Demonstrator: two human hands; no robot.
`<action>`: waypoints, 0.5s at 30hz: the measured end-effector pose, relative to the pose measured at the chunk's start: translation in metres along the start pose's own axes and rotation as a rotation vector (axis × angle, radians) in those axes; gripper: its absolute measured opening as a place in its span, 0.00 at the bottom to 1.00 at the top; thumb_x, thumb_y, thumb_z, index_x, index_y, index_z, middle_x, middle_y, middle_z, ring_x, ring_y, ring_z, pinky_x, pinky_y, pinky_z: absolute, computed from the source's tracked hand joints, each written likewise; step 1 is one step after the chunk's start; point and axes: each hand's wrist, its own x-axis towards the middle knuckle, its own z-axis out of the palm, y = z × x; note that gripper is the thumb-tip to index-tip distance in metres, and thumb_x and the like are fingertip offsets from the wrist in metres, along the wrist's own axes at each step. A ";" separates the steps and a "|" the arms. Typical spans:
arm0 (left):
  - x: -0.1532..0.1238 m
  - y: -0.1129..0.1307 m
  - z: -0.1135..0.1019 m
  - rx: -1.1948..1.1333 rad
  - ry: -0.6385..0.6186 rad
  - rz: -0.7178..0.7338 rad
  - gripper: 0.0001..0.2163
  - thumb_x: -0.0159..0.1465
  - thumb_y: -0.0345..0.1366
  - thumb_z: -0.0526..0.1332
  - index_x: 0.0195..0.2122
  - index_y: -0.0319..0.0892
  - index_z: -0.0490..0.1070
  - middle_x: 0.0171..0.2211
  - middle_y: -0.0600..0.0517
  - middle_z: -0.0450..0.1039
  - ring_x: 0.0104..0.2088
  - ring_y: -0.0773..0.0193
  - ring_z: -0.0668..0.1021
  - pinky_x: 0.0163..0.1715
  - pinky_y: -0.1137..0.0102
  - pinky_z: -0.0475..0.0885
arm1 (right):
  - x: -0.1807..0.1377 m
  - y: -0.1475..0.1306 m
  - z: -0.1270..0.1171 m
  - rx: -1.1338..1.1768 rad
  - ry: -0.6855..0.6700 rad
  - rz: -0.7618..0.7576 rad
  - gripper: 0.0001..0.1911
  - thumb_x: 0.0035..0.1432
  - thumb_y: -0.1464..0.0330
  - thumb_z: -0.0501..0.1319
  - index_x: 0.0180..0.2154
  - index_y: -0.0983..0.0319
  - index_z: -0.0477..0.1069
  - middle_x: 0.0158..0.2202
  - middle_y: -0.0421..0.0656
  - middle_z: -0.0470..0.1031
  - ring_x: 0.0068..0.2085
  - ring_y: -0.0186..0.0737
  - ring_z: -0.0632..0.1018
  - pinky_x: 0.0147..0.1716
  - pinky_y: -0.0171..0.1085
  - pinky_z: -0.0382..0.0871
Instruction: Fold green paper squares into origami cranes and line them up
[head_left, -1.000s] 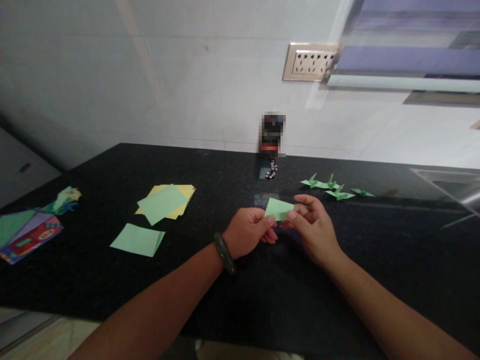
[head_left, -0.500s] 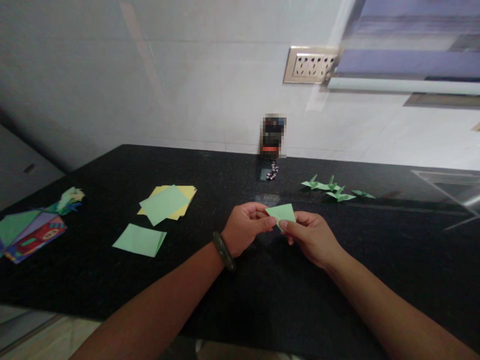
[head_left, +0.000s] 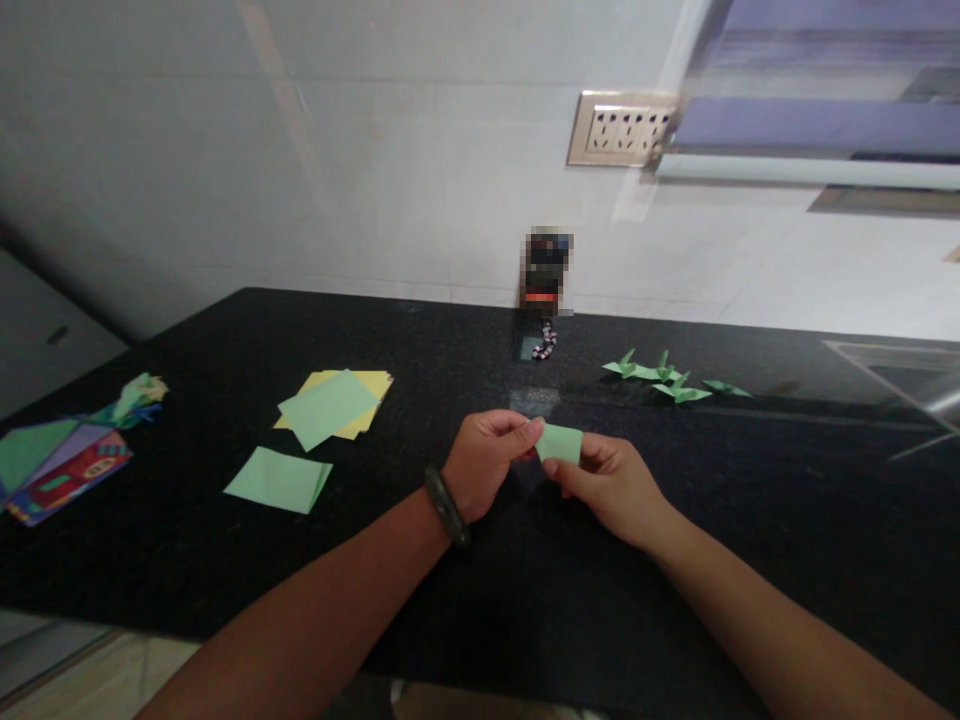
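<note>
A small folded piece of light green paper (head_left: 561,443) is held up between both hands, just above the dark countertop. My left hand (head_left: 487,455) pinches its left corner between thumb and fingers; a dark bangle circles that wrist. On the lower right, my right hand (head_left: 611,485) grips the same paper, thumb in front and fingers behind. Part of the paper is hidden by the thumbs. Beyond my right hand stand several green origami cranes (head_left: 666,372). To the left lies a larger folded green sheet (head_left: 277,480).
Yellow and green square sheets (head_left: 334,405) are stacked at the left. Farther left are a colourful paper packet (head_left: 82,475) and a crumpled paper piece (head_left: 135,400). A blurred-out upright object (head_left: 546,270) leans at the wall, below a socket panel (head_left: 622,130). The black countertop (head_left: 465,340) meets the wall.
The green paper has turned from a tilted, pointed position to a more level one and sits slightly lower. My left thumb has shifted up onto its upper left corner; my right hand moved slightly down and left.
</note>
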 end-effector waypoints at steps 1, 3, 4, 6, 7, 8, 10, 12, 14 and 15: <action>0.000 0.000 0.000 -0.025 -0.008 -0.005 0.11 0.51 0.41 0.63 0.23 0.37 0.72 0.21 0.54 0.70 0.24 0.70 0.71 0.29 0.72 0.67 | 0.000 0.000 0.001 -0.005 0.013 -0.009 0.06 0.44 0.68 0.62 0.26 0.64 0.72 0.18 0.36 0.68 0.19 0.29 0.64 0.19 0.30 0.58; -0.001 -0.001 0.001 -0.042 -0.046 -0.018 0.11 0.52 0.41 0.62 0.25 0.36 0.73 0.22 0.53 0.71 0.25 0.70 0.72 0.30 0.71 0.68 | 0.000 0.001 0.002 -0.002 0.053 -0.015 0.06 0.44 0.67 0.62 0.24 0.64 0.71 0.18 0.36 0.67 0.19 0.29 0.64 0.19 0.30 0.57; -0.001 -0.001 0.002 -0.034 -0.069 -0.024 0.11 0.52 0.40 0.63 0.26 0.36 0.73 0.23 0.53 0.72 0.26 0.69 0.72 0.31 0.71 0.68 | 0.000 0.002 0.002 0.004 0.075 -0.017 0.07 0.44 0.66 0.63 0.23 0.64 0.71 0.17 0.36 0.67 0.19 0.29 0.64 0.19 0.31 0.57; -0.002 0.000 0.004 0.010 -0.093 -0.025 0.10 0.49 0.38 0.65 0.27 0.35 0.73 0.23 0.52 0.72 0.26 0.68 0.73 0.31 0.71 0.68 | 0.001 0.001 0.002 0.012 0.110 -0.021 0.09 0.43 0.65 0.63 0.23 0.65 0.71 0.17 0.37 0.67 0.19 0.29 0.65 0.19 0.31 0.58; -0.002 0.000 0.004 0.046 -0.088 -0.014 0.09 0.48 0.37 0.65 0.26 0.35 0.73 0.22 0.52 0.72 0.26 0.68 0.73 0.31 0.71 0.67 | 0.001 0.001 0.002 0.006 0.125 -0.018 0.09 0.43 0.64 0.63 0.23 0.65 0.71 0.17 0.37 0.68 0.19 0.29 0.65 0.18 0.31 0.58; -0.003 0.000 0.005 0.086 -0.069 0.005 0.09 0.47 0.36 0.66 0.25 0.35 0.73 0.21 0.52 0.72 0.26 0.67 0.73 0.31 0.71 0.67 | 0.001 0.000 0.003 -0.006 0.139 -0.011 0.10 0.43 0.63 0.63 0.22 0.65 0.71 0.16 0.37 0.68 0.19 0.29 0.65 0.18 0.31 0.57; -0.003 0.000 0.006 0.156 -0.012 0.051 0.07 0.47 0.36 0.65 0.21 0.36 0.72 0.20 0.53 0.71 0.24 0.68 0.71 0.29 0.72 0.66 | 0.000 -0.002 0.003 -0.035 0.161 0.011 0.12 0.43 0.62 0.63 0.20 0.65 0.71 0.15 0.38 0.67 0.18 0.29 0.65 0.17 0.30 0.56; -0.004 0.001 0.006 0.187 0.013 0.074 0.08 0.48 0.36 0.65 0.19 0.36 0.71 0.19 0.54 0.70 0.22 0.69 0.70 0.26 0.73 0.64 | -0.001 -0.004 0.004 -0.040 0.168 0.022 0.12 0.42 0.62 0.64 0.19 0.65 0.71 0.15 0.38 0.68 0.18 0.29 0.66 0.17 0.30 0.57; -0.005 0.001 0.006 0.181 0.003 0.066 0.09 0.49 0.37 0.64 0.19 0.36 0.71 0.18 0.53 0.70 0.22 0.70 0.69 0.25 0.73 0.63 | -0.001 -0.005 0.004 -0.024 0.154 0.024 0.12 0.42 0.62 0.64 0.19 0.65 0.71 0.16 0.38 0.69 0.18 0.30 0.66 0.18 0.31 0.59; -0.005 0.001 0.005 0.166 -0.005 0.052 0.10 0.50 0.38 0.64 0.19 0.36 0.71 0.18 0.53 0.70 0.21 0.70 0.69 0.25 0.73 0.63 | -0.001 -0.006 0.005 -0.014 0.142 0.026 0.11 0.42 0.63 0.64 0.19 0.65 0.71 0.16 0.38 0.69 0.18 0.30 0.66 0.18 0.31 0.59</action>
